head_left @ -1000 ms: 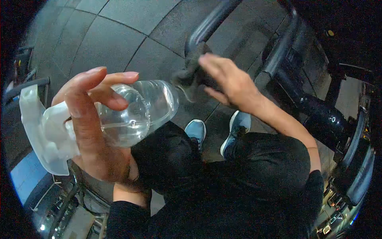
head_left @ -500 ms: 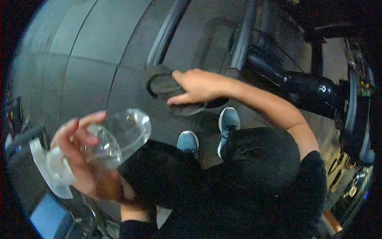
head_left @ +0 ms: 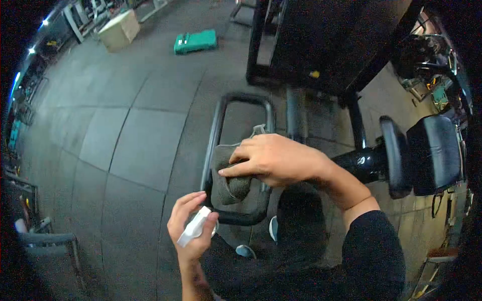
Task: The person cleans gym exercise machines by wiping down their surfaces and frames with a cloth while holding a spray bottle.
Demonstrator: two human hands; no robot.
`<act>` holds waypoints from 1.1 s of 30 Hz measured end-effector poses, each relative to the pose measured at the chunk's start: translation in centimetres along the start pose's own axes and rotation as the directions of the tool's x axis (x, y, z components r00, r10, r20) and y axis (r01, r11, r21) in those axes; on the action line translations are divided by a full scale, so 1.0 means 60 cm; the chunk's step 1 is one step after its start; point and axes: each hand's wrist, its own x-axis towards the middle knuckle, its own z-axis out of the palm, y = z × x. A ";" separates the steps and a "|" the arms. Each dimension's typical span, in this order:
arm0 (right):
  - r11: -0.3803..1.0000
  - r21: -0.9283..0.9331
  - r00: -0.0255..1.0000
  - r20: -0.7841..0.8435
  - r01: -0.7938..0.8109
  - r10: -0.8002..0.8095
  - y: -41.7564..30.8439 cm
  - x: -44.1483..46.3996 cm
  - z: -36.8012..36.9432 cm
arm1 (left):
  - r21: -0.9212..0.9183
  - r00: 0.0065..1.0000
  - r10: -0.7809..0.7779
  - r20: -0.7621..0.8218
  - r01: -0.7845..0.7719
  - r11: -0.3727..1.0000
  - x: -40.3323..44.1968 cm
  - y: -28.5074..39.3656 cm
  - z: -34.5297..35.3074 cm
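My left hand (head_left: 193,228) is closed round the neck of a spray bottle, whose white spray head (head_left: 195,227) faces up; the clear body is mostly hidden below the hand. My right hand (head_left: 268,160) grips a dark grey cloth (head_left: 232,186), fingers bent over it. The cloth lies over or just above the black tubular frame (head_left: 215,135), a rounded loop of bar in front of my legs; whether it touches the bar is hard to tell.
A green box-like object (head_left: 196,41) lies on the tiled floor (head_left: 145,133), with a beige block (head_left: 119,31) farther left. Black padded seats (head_left: 434,154) stand at the right. A dark machine panel (head_left: 336,40) rises ahead. Another frame (head_left: 47,240) is at lower left.
The view has lifted and shifted, bringing the whole bar loop and the green object into sight. The bottle has turned from sideways to head up. The cloth stays in my right hand.
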 end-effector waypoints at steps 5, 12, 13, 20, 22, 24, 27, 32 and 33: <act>0.996 -0.068 0.988 -0.140 0.050 -0.059 -0.057 0.014 -0.134 | -0.043 0.992 0.060 -0.112 -0.065 0.997 0.096 0.114 0.030; 0.979 0.005 0.873 -0.452 -0.202 0.183 -0.128 0.000 -0.266 | -0.063 0.990 -0.120 -0.078 0.115 0.991 0.181 0.302 0.011; 0.933 0.094 0.742 -0.580 -0.347 0.335 -0.151 -0.005 -0.279 | -0.074 0.986 -0.158 -0.054 0.154 0.985 0.192 0.340 0.006; -0.324 0.770 0.195 0.495 -0.549 0.847 -0.249 -0.102 -0.282 | -0.220 0.929 -0.301 0.215 0.346 0.912 0.188 0.507 -0.035; -0.372 0.837 0.263 0.494 -0.401 0.829 -0.304 -0.122 -0.300 | -0.204 0.883 -0.341 0.322 0.417 0.886 0.183 0.555 -0.053; -0.413 0.878 0.324 0.475 -0.244 0.818 -0.362 -0.140 -0.301 | -0.240 0.775 -0.461 0.432 0.591 0.770 0.181 0.610 -0.065; -0.344 0.939 0.289 0.324 0.021 0.901 -0.434 -0.156 -0.355 | -0.287 0.765 -0.444 0.467 0.606 0.742 0.172 0.677 -0.081; -0.369 0.890 0.259 0.302 0.270 0.918 -0.519 -0.172 -0.461 | -0.330 0.683 -0.370 0.630 0.666 0.669 0.173 0.744 -0.102; -0.428 0.838 0.294 0.338 0.337 0.894 -0.532 -0.177 -0.463 | -0.285 0.617 -0.438 0.654 0.737 0.612 0.181 0.771 -0.107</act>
